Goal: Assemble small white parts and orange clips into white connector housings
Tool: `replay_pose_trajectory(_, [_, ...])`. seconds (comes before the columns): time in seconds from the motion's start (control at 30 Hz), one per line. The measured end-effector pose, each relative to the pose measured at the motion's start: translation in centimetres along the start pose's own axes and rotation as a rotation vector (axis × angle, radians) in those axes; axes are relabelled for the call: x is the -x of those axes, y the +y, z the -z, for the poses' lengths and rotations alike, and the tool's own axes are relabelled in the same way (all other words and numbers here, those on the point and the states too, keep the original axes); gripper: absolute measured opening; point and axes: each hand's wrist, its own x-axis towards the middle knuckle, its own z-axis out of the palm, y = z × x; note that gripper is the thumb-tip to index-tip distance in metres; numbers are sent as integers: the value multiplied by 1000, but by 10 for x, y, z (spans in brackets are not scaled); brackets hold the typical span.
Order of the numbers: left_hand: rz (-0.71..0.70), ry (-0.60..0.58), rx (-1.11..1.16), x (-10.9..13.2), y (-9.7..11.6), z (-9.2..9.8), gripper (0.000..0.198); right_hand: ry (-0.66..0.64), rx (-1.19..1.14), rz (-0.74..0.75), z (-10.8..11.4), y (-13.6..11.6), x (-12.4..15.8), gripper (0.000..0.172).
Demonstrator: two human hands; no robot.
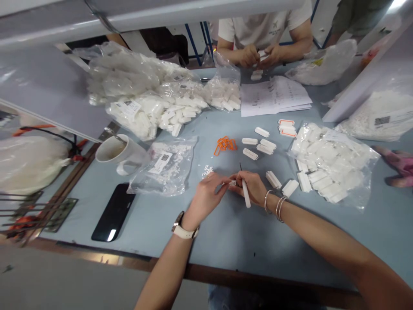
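Between my fingertips is a small white plastic piece (pixel 232 183) with details too small to read. My left hand (pixel 208 189) pinches it from the left, wearing a white-strapped watch (pixel 184 232). My right hand (pixel 253 187) is closed around a white-handled tool (pixel 246 194) with a thin dark tip pointing away from me; its fingers also meet the white piece. Just beyond my left hand lies a little heap of tiny white parts (pixel 207 171). Orange frames (pixel 225 145) are piled farther back. White oblong housings (pixel 250 153) lie scattered to the right, some beside my right wrist.
Bags of white parts stand at the back left (pixel 145 112) and right (pixel 332 159). A flat bag (pixel 166 168), a mug (pixel 121 150) with a spoon and a black phone (pixel 112 212) are on the left. Papers (pixel 274 95) lie before a co-worker whose hands (pixel 261 56) hold white parts.
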Motion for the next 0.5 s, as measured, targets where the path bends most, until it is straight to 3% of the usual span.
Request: replay_pose_trajectory(0.5, [-157, -51, -243, 3, 0, -8, 19, -7, 148, 94, 0, -1, -1, 28])
